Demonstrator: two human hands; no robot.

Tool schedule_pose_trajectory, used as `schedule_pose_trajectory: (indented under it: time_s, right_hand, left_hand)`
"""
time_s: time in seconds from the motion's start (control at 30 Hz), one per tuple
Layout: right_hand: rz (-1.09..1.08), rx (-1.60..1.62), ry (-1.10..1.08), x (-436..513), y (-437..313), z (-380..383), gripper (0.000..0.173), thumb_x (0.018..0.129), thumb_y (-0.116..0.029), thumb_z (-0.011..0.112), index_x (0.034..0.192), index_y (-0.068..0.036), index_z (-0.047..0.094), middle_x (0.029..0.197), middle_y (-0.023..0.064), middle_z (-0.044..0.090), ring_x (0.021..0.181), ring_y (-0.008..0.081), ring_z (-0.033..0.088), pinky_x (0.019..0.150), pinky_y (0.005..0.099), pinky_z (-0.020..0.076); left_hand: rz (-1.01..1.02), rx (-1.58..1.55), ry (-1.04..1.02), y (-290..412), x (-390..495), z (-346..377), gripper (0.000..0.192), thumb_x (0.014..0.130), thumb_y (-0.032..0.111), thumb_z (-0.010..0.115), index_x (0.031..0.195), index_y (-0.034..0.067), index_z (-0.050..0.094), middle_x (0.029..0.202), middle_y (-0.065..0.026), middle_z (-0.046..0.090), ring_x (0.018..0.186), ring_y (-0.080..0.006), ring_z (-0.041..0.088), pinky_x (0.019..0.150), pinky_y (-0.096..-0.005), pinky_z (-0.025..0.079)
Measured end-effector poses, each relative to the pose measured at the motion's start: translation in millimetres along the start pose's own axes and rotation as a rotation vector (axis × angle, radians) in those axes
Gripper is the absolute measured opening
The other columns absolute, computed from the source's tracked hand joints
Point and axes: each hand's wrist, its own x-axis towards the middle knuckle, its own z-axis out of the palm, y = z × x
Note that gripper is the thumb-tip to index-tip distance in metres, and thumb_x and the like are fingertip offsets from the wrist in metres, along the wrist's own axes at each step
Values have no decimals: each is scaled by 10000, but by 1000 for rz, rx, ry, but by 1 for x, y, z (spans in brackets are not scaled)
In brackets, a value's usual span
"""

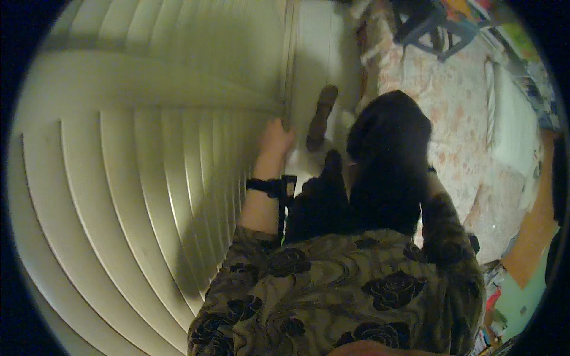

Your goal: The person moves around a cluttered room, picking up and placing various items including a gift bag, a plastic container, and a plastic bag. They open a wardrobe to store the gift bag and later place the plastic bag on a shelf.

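Note:
My left hand (277, 137), blurred, is at the edge of a cream louvred door (196, 147). Its fingers look curled, but whether they grip that edge cannot be made out. A black strap with a small device (288, 184) sits on the left wrist. My right hand is out of sight behind my dark-clothed raised leg (392, 133); only the patterned sleeve (445, 222) and forearm show on that side. Beyond the left hand, a dark brown piece of footwear (323, 115) lies on the pale floor (311, 44).
To the right spreads a bed with a pale, reddish-patterned sheet (454, 111). A blue-grey stool (441, 35) stands at its far end, and a white pillow (512, 115) lies along the right side. An orange-brown panel (530, 240) and cluttered items (494, 285) are at the lower right.

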Motion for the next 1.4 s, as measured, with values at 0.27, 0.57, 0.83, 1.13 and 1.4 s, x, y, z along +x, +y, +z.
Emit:
schedule_pose_trajectory:
  time_s: [0.27, 0.57, 0.83, 1.13, 1.4]
  right_hand:
    - [348, -429, 322, 41, -12, 70, 1040, 595, -624, 758, 1321, 37, 412, 1267, 281, 487, 1199, 397, 470, 969, 426, 412]
    - [417, -471, 20, 45, -34, 60, 1268, 583, -754, 660, 1369, 123, 191, 1380, 350, 288, 1285, 445, 329, 1053, 469, 313]
    - [306, -479, 73, 39, -6, 68, 1191, 633, -795, 564, 1388, 75, 259, 1445, 309, 233, 1362, 466, 163, 1082, 565, 188]
    - [-7, 218, -50, 23, 22, -29, 719, 754, -570, 631, 1242, -52, 525, 1207, 208, 571, 1097, 347, 547, 947, 409, 421]
    - [318, 431, 506, -6, 46, -42, 582, 757, -373, 700, 1165, 29, 594, 925, 158, 687, 814, 269, 650, 741, 356, 506]
  left_hand:
    - [-54, 62, -129, -50, -61, 37, 620, 795, 459, 633, 1223, 19, 545, 1217, -203, 562, 1137, -343, 530, 957, -413, 431]
    - [41, 28, -263, -26, -50, 27, 620, 816, 479, 608, 1230, 23, 543, 1241, -203, 550, 1161, -345, 514, 968, -414, 419]
    - [104, 167, -340, 46, 12, 3, 627, 820, 492, 593, 1246, 37, 528, 1237, -175, 565, 1153, -334, 527, 969, -402, 421]
    - [302, 57, -237, 187, 97, -51, 624, 809, 485, 614, 1254, 57, 526, 1173, -192, 593, 1063, -322, 579, 893, -399, 464]
    - [537, 179, -338, 318, 141, -103, 637, 821, 485, 606, 1253, 25, 520, 1169, -193, 593, 1039, -315, 586, 887, -401, 465]
